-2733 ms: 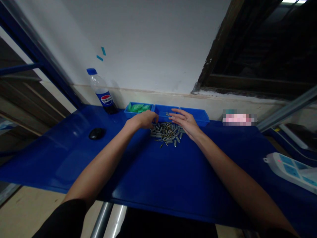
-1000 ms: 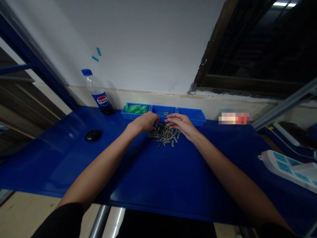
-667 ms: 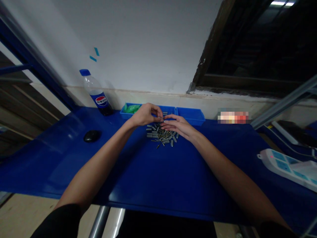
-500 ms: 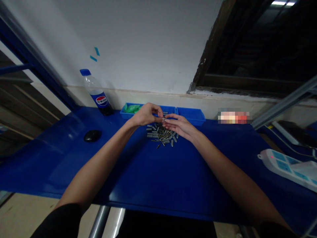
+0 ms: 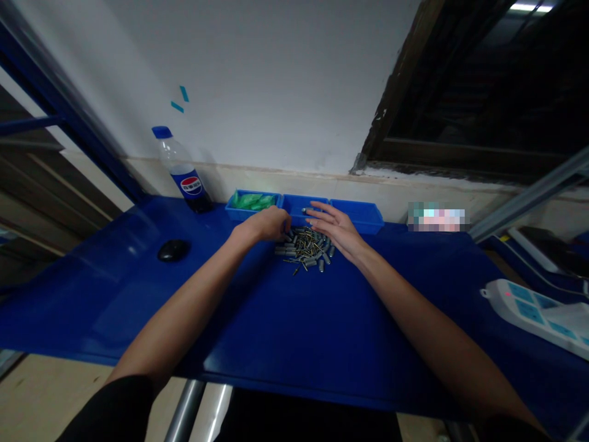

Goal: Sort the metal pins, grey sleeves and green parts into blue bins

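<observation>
A pile of small grey metal cylinders and thin brass pins (image 5: 304, 249) lies on the blue table (image 5: 285, 331), just in front of three blue trays. My left hand (image 5: 264, 224) rests at the pile's left edge with its fingers curled down onto the pieces; what they pinch is hidden. My right hand (image 5: 334, 227) hovers over the pile's right side, fingers stretched and apart, tips reaching the middle tray (image 5: 294, 202). A small metal piece (image 5: 304, 210) lies in that tray by my fingertips. The left tray (image 5: 251, 201) holds green parts. The right tray (image 5: 363, 212) looks bare.
A cola bottle (image 5: 183, 173) stands at the back left against the wall. A black mouse (image 5: 172, 250) sits left of my arm. A white device with blue buttons (image 5: 538, 310) lies at the right edge. Metal frame bars run along both sides.
Half a second ago both hands met above the pile, fingertips pinched together on a small piece. Now my left hand has dropped to the pile and my right hand has opened toward the middle tray.
</observation>
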{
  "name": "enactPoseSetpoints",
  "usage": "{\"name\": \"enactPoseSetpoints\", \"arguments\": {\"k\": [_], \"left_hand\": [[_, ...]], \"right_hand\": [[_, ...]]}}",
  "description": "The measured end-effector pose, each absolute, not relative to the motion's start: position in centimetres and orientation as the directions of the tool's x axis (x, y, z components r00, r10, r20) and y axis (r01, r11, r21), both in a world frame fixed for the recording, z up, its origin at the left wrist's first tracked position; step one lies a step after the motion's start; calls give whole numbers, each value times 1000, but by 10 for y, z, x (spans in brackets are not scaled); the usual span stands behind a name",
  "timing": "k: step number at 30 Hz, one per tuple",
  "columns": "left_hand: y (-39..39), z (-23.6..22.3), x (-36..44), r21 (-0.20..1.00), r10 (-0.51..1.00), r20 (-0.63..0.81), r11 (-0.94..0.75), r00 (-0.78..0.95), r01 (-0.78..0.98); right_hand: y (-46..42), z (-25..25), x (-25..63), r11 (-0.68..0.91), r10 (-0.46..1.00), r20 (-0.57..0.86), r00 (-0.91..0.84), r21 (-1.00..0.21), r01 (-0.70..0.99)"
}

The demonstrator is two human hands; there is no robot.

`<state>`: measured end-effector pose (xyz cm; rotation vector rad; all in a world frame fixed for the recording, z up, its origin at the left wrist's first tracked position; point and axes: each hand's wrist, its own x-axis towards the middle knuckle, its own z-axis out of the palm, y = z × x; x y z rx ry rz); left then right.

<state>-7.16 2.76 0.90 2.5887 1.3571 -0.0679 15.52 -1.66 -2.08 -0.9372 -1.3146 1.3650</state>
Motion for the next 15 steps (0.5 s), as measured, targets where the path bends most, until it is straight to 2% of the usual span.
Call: {"name": "enactPoseSetpoints", "arguments": {"k": [11, 15], "left_hand": [[21, 2, -63, 63, 826, -158, -538, 541, 840], [19, 8, -62, 69, 809, -140, -568, 571, 820]], "right_hand": [[-11, -28, 159, 18, 971, 38, -235, -996, -87], [-10, -29, 160, 14, 975, 32, -218, -997, -80]]}}
